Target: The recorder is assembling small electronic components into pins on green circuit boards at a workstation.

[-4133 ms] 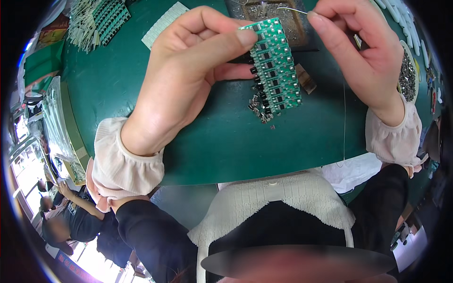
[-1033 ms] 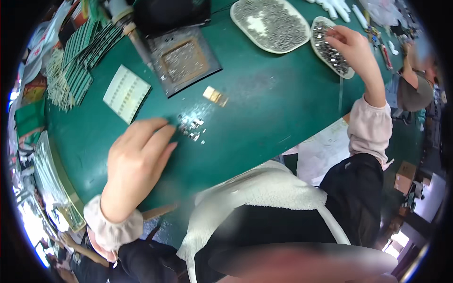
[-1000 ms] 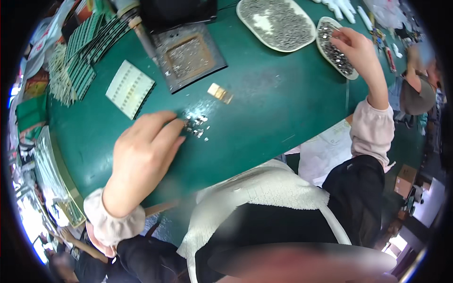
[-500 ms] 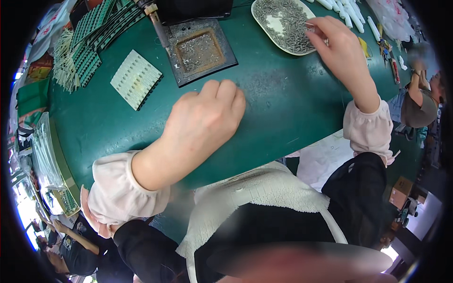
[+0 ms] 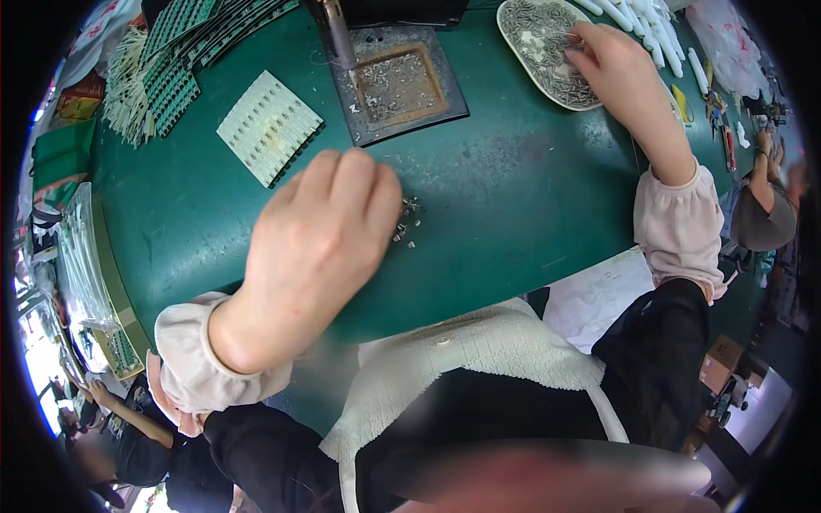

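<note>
My left hand is closed over the green table, palm down with its fingertips hidden. Several small silvery metal pieces lie scattered on the table beside its knuckles. My right hand reaches to the right rim of a pale oval dish filled with small metal pins. Its thumb and forefinger are bent toward each other over the pins; whatever may be between them is too small to make out. Left of centre lies a pale panel with rows of small slots.
A soldering iron points down at a dark square tray holding metal scraps. Green circuit boards with white wires are stacked at the far left. White tubes and pliers lie at the far right. A clear-bagged bundle stands at the left edge.
My left hand has drawn left and nearer, and loose metal pieces now show beside it. My right hand stays at the dish. The whole view has shifted slightly.
</note>
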`<move>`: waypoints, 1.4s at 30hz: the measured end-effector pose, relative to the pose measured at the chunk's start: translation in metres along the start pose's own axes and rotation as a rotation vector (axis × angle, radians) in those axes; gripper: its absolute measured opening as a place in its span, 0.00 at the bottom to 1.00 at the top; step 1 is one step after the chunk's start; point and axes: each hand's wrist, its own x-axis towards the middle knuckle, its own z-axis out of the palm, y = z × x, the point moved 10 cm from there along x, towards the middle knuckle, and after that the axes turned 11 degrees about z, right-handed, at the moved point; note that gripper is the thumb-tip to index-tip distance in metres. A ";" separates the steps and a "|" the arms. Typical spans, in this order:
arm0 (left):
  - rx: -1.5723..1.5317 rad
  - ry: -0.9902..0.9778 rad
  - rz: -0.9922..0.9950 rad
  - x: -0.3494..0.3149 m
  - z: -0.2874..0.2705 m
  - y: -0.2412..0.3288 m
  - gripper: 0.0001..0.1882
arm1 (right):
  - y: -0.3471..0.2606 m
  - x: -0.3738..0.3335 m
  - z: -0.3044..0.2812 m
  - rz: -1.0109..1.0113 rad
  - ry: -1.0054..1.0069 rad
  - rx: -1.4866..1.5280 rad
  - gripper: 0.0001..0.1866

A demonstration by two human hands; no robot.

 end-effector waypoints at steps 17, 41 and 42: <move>-0.196 -0.168 -0.137 -0.017 0.029 -0.034 0.14 | -0.192 -0.066 0.021 -0.600 -0.380 0.631 0.11; -1.078 -0.010 -0.469 -0.023 0.067 -0.053 0.13 | -0.174 -0.040 0.021 -0.333 -0.577 0.803 0.06; -1.077 -0.011 -0.467 -0.022 0.067 -0.054 0.13 | -0.173 -0.039 0.019 -0.331 -0.564 0.815 0.06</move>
